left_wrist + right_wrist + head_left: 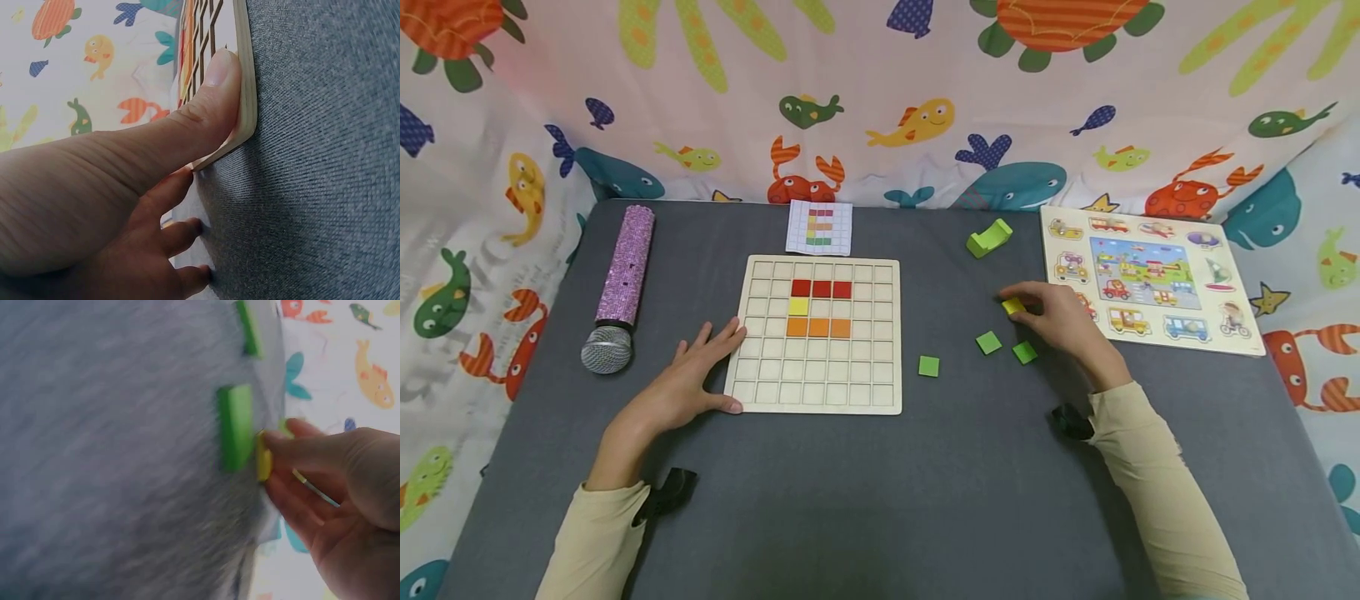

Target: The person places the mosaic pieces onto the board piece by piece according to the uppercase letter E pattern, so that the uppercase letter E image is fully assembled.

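A yellow tile (1013, 306), pinched between thumb and fingertips of the right hand (1060, 321), out to the right of the grid board (812, 400); small, square and thin, with flat faces. Cannot tell whether lifted clear of the grey tablecloth (850, 500). Best, probably, to keep the pinch light and on opposite edges, leaving the underside free, and to lift straight up so as not to nudge the nearby green tiles (988, 342), two just in front of that hand and a third apart, nearer the grid board. For any seating in a cell, square the sides to the raised bars first, then press flat with one fingertip. Worth keeping the left hand (681, 387) as braced now: spread wide, thumb on the near left corner, holding no tile. Under that thumb, pale wood with rounded corners and a layered-looking edge. Within the grid, three red tiles (822, 289), a seated yellow tile (798, 307) and three orange tiles (818, 327), all smooth and matte. Just beyond the far edge, a paper card (797, 242) with small coloured squares; farther right, a curved green block (989, 238) with a scooped top and a flat picture puzzle (1225, 343). Off left, a microphone (625, 275), glittery and pink-purple along the handle, rounded grey mesh at the head.
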The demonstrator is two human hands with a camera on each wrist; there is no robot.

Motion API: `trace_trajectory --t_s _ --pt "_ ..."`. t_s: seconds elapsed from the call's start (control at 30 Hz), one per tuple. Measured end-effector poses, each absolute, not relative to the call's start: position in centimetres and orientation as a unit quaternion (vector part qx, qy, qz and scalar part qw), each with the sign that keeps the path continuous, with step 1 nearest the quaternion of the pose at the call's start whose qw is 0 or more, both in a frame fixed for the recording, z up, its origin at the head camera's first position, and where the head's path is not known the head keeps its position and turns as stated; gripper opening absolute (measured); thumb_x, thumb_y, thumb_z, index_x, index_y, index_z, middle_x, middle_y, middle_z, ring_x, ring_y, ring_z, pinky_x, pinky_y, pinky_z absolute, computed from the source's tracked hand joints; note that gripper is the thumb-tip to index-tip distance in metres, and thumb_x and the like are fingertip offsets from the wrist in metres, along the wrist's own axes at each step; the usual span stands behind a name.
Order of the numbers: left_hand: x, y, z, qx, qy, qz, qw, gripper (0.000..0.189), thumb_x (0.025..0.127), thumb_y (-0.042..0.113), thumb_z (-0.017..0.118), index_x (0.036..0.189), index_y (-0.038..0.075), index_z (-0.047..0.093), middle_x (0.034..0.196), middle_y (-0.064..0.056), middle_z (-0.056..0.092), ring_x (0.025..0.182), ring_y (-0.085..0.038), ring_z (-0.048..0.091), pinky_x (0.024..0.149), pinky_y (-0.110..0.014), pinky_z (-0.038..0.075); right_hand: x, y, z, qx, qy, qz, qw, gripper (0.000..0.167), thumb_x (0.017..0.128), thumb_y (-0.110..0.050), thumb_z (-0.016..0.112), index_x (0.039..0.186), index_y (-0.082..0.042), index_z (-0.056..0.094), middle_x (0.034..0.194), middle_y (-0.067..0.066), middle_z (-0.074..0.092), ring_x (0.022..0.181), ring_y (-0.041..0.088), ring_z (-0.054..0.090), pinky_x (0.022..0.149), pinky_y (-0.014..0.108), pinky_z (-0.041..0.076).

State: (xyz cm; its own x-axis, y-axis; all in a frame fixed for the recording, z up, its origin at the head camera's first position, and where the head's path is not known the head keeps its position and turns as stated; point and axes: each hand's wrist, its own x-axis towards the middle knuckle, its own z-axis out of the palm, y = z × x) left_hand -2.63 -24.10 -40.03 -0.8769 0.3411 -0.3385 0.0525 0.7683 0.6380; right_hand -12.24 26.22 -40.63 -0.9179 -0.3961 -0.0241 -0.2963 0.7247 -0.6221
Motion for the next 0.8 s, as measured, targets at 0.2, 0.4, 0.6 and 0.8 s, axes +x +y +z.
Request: trace_trajectory --t_s 0.2,0.4,0.6,0.8 --pt "-2.7 -24.2 -40.0 0.108 0.912 0.324 0.227 0.105 0.073 0.016 0.085 0.156 0.005 0.021 0.163 -0.017 0.008 0.146 -0.046 -0.008 0.113 -0.064 -0.010 -11.9 26.7 -40.9 -0.187 0.927 -0.320 0.057 0.030 0.086 -0.002 0.073 0.117 0.000 0.069 0.112 0.017 0.069 0.098 0.032 0.067 0.085 0.050 0.053" --pt "-2.6 -24.3 -40.1 0.110 0.912 0.324 0.226 0.105 0.073 0.016 0.084 0.156 0.005 0.021 0.163 -0.017 0.007 0.146 -0.046 -0.008 0.113 -0.065 -0.010 -12.2 26.4 -40.6 -0.192 0.929 -0.314 0.037 0.029 0.084 -0.002 0.075 0.113 0.000 0.070 0.098 0.012 0.071 0.085 0.026 0.067 0.076 0.037 0.055" --pt "-2.7 -24.3 -40.2 0.110 0.913 0.323 0.224 0.105 0.073 0.017 0.085 0.156 0.005 0.021 0.163 -0.017 0.008 0.146 -0.046 -0.008 0.113 -0.065 -0.009 -12.8 24.8 -40.2 -0.214 0.915 -0.341 0.035 0.026 0.085 -0.001 0.074 0.111 0.001 0.070 0.089 0.009 0.069 0.080 0.019 0.065 0.072 0.022 0.053" --pt "-2.7 -24.3 -40.1 0.111 0.913 0.322 0.226 0.106 0.072 0.017 0.085 0.156 0.005 0.021 0.163 -0.017 0.008 0.146 -0.046 -0.007 0.113 -0.065 -0.009 -13.4 21.7 -39.4 -0.219 0.903 -0.365 0.057 0.028 0.087 -0.001 0.073 0.114 0.001 0.069 0.091 0.010 0.069 0.082 0.021 0.064 0.076 0.039 0.057"
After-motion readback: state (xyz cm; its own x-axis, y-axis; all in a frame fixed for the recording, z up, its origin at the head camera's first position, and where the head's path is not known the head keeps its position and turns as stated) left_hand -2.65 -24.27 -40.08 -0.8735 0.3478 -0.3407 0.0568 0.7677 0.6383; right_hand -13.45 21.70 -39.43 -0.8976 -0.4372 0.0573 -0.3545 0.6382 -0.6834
